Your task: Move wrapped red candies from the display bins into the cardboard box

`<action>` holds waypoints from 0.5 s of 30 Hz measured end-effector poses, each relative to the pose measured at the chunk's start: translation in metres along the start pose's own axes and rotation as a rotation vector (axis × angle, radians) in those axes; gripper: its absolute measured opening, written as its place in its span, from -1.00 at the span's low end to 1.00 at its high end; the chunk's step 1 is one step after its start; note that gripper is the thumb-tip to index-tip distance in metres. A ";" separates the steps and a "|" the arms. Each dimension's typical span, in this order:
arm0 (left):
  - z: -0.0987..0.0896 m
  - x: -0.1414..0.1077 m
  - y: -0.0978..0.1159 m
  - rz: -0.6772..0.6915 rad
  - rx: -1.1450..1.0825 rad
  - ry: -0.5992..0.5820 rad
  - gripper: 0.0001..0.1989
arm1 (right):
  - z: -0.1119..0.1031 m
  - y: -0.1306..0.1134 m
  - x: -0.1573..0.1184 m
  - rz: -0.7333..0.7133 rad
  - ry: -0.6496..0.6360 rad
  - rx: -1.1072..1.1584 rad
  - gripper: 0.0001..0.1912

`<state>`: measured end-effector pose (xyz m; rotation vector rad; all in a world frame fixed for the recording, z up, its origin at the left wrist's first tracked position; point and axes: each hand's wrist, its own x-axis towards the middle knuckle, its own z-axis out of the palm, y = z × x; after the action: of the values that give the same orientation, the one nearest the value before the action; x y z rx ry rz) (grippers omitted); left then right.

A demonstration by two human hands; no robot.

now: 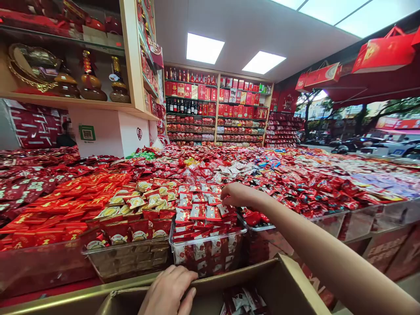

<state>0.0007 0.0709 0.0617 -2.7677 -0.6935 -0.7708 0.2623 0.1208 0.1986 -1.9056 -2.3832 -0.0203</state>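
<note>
My right hand (241, 195) reaches over a clear plastic bin (210, 238) piled with red-and-white snack packets (198, 211). Its fingers are bent down and closed at a packet on the pile's right edge; the fingertips are partly hidden. Below the bin, my left hand (171, 289) grips the near rim of an open cardboard box (297, 282), thumb on the inner side. Inside the box lie more dark red and white packets (244, 302).
Bins of yellow-and-red packets (141, 201) and orange-red packets (75, 197) stand to the left. Dark red packets (315, 192) fill bins on the right. A white pillar (101, 133) supports a display cabinet (65, 103). Stocked shelves (197, 107) line the back wall.
</note>
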 end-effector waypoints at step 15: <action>0.001 0.001 -0.001 -0.027 -0.062 -0.067 -0.80 | 0.019 -0.003 0.048 -0.006 0.026 -0.039 -0.65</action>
<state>0.0010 0.0726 0.0612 -2.8573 -0.7327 -0.7187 0.2481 0.1679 0.1840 -1.9026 -2.3897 -0.0919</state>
